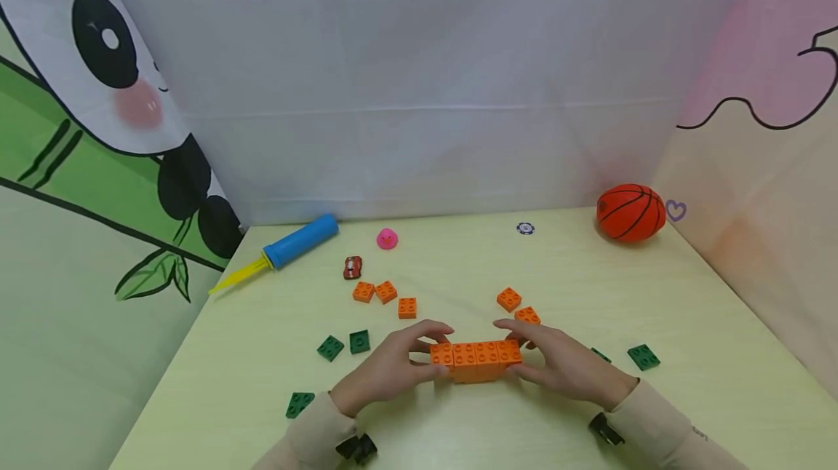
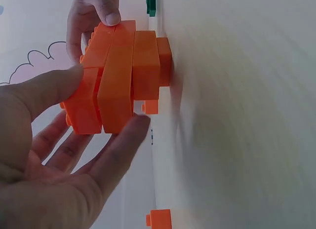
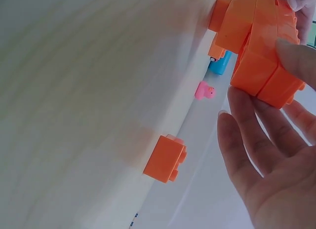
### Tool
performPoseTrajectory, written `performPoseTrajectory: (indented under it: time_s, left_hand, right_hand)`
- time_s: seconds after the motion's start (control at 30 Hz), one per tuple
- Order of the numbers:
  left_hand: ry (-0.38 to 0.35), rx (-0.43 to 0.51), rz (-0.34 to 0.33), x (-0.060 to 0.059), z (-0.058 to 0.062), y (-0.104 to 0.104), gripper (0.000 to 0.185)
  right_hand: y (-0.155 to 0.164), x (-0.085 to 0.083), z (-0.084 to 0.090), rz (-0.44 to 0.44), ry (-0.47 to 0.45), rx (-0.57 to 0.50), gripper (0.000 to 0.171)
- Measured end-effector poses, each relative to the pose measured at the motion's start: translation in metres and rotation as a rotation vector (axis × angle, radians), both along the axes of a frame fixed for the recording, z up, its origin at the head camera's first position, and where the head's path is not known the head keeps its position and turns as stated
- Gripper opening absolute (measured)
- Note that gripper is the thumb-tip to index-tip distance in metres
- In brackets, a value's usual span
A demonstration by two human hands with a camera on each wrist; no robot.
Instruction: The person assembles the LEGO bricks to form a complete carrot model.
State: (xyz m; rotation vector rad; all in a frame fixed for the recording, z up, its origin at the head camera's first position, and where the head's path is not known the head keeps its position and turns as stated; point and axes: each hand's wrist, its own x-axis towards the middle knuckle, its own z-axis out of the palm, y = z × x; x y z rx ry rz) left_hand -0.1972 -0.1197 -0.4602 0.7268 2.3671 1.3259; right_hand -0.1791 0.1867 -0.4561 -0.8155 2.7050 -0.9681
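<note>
The left hand (image 1: 391,368) and right hand (image 1: 563,362) pinch opposite ends of an orange brick block (image 1: 476,361), its long axis running left to right, studs upward, near the table's (image 1: 687,310) front edge, its underside hidden.

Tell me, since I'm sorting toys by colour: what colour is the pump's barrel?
Blue, with a yellow nozzle; the pump shows best in the head view.
</note>
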Motion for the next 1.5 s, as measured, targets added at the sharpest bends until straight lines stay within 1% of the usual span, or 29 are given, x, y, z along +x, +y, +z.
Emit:
performPoseTrajectory:
  time_s: [0.07, 0.13, 0.27, 0.43, 0.6, 0.77, 0.83, 0.9, 1.0, 1.1, 1.23, 1.3, 1.37, 1.5]
  left_hand:
    - [0.001, 0.009, 0.006, -0.001, -0.001, 0.001, 0.049]
    - [0.018, 0.0, 0.014, -0.001, -0.001, 0.002, 0.049]
    - [0.025, -0.026, 0.035, -0.001, 0.0, 0.004, 0.049]
    - [0.051, -0.061, 0.048, -0.001, 0.004, 0.006, 0.059]
    - [0.049, -0.078, 0.059, -0.003, 0.005, 0.007, 0.066]
    - [0.012, -0.051, 0.042, -0.003, 0.003, 0.005, 0.062]
    - [0.003, -0.035, 0.024, -0.002, 0.002, 0.005, 0.061]
    - [0.002, -0.031, 0.01, -0.002, 0.001, 0.006, 0.06]
    - [0.013, -0.049, -0.003, -0.003, 0.0, 0.008, 0.061]
    - [0.03, -0.073, -0.005, -0.003, 0.001, 0.009, 0.061]
    - [0.075, -0.104, -0.01, -0.003, 0.002, 0.009, 0.061]
    - [0.093, -0.116, -0.012, -0.003, 0.002, 0.008, 0.06]
    - [0.106, -0.124, -0.016, -0.003, 0.002, 0.008, 0.059]
    - [0.107, -0.135, -0.025, -0.003, 0.002, 0.009, 0.059]
  right_hand:
    - [0.0, 0.0, 0.0, 0.0, -0.006, -0.002, 0.067]
    - [0.0, -0.001, -0.001, -0.002, -0.014, -0.003, 0.067]
    - [-0.001, -0.001, -0.001, -0.007, -0.013, 0.0, 0.067]
    - [-0.001, -0.001, -0.003, -0.003, 0.01, 0.006, 0.066]
    - [0.0, -0.002, -0.001, 0.003, -0.009, 0.001, 0.066]
    - [0.0, -0.003, -0.002, 0.023, -0.028, -0.019, 0.065]
    - [0.0, -0.003, -0.003, 0.025, -0.024, -0.02, 0.065]
    - [0.002, -0.003, -0.003, 0.011, -0.024, -0.015, 0.066]
    - [0.007, -0.005, -0.002, -0.013, -0.032, -0.021, 0.066]
    - [0.015, -0.012, 0.002, -0.036, -0.015, -0.025, 0.062]
    - [0.026, -0.03, 0.004, -0.068, 0.069, 0.009, 0.055]
    - [0.031, -0.04, 0.003, -0.085, 0.109, 0.046, 0.056]
    - [0.035, -0.048, 0.001, -0.094, 0.128, 0.085, 0.06]
    - [0.036, -0.059, -0.003, -0.081, 0.119, 0.148, 0.065]
